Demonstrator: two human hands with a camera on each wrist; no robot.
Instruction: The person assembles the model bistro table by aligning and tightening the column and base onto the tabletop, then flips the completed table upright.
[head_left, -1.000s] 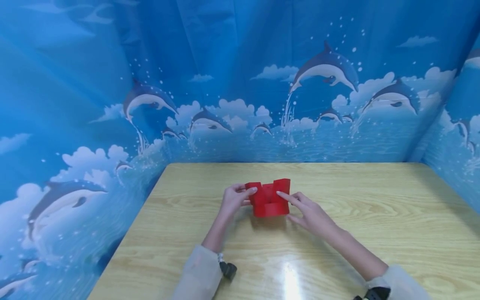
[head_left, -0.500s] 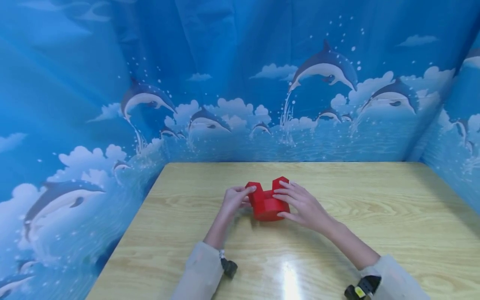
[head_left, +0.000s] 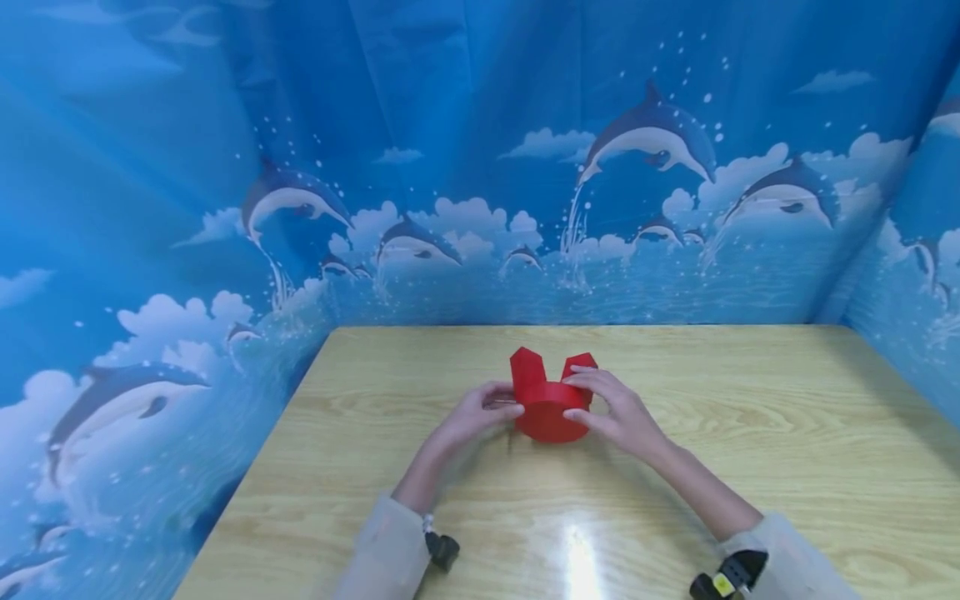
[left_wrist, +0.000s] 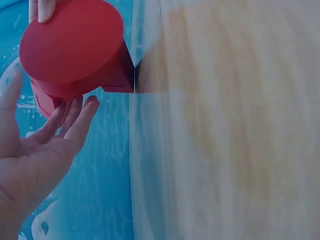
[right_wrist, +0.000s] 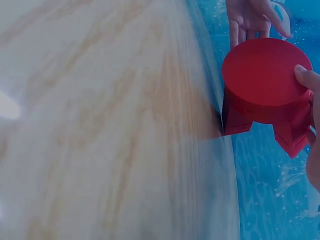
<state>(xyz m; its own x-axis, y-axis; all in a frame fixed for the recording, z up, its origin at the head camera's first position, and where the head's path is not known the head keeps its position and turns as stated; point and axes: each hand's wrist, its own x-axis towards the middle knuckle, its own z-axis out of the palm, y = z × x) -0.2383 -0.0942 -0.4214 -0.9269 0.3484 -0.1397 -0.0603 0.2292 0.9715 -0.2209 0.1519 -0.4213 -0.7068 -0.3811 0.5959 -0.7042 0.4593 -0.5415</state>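
Note:
A red round object (head_left: pixel 552 419) with a flat disc face and angular blocks sticking out behind it is held just above the table. The disc tilts towards me, and two pointed blocks rise at its far side. My right hand (head_left: pixel 618 414) grips its right side, thumb on the disc and fingers round a block behind. Beside its left edge is my left hand (head_left: pixel 480 414). In the left wrist view the left hand (left_wrist: pixel 45 150) has extended fingers touching a block from below, its thumb apart from the disc. The object's far side is hidden.
Under the hands lies a light wood-grain table (head_left: pixel 750 400). A blue curtain (head_left: pixel 480 150) printed with dolphins stands along its back and sides. Dark wrist cameras sit on both sleeves, and a bright reflection shows near the table's front.
The red object has tipped so its flat disc faces me, and shifted slightly right. My right hand has wrapped further round it. The left hand has left the upper block and moved lower.

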